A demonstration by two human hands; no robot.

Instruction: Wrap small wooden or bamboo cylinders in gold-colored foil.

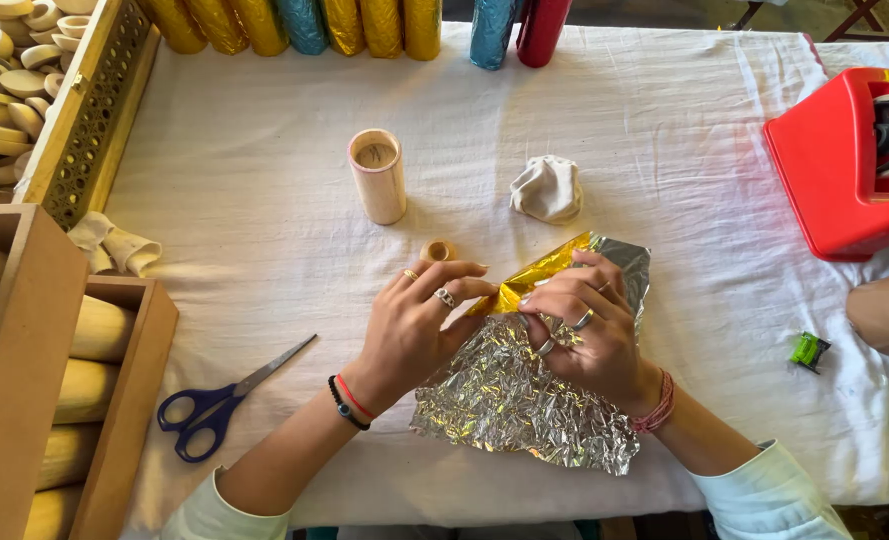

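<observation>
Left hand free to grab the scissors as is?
Probably not at once: the left hand pinches the foil sheet together with the right hand. Bare cloth lies between it and the scissors.

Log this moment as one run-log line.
left hand: grips foil sheet | right hand: presses foil, pinches gold fold | scissors: left, untouched | wooden tube: upright behind

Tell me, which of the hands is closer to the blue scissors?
Left. The left hand is just right of the scissors; the right hand is farther right, on the foil.
</observation>
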